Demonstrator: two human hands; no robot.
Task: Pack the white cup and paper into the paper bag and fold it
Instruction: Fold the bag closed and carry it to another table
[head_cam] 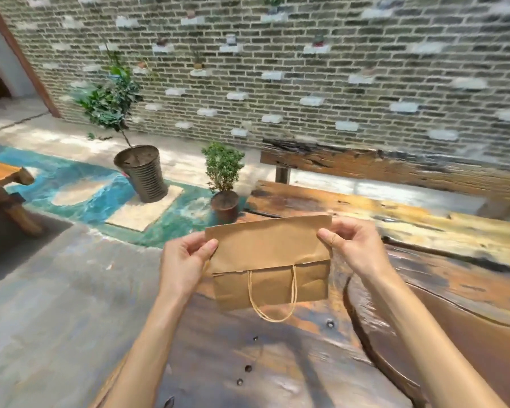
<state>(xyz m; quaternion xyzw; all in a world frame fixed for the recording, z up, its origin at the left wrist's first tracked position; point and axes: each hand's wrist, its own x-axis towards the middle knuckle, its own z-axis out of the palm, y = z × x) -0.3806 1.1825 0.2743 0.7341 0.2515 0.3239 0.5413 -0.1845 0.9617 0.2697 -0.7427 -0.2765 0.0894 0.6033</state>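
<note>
A brown paper bag (pixel 268 248) hangs in the air above the wooden table (pixel 277 363). Its top part is folded over toward me, and a twine handle (pixel 273 304) dangles below the fold. My left hand (pixel 183 260) pinches the bag's left edge with thumb on the front. My right hand (pixel 351 245) pinches the right edge the same way. The white cup and the paper are out of sight; the frame does not show whether they are inside the bag.
The dark, worn table has knots and a long crack (pixel 365 343) on the right. A wooden bench (pixel 395 166) stands behind it along a brick wall. Two potted plants, a tall one (pixel 142 175) and a small one (pixel 224 201), sit on the floor at left.
</note>
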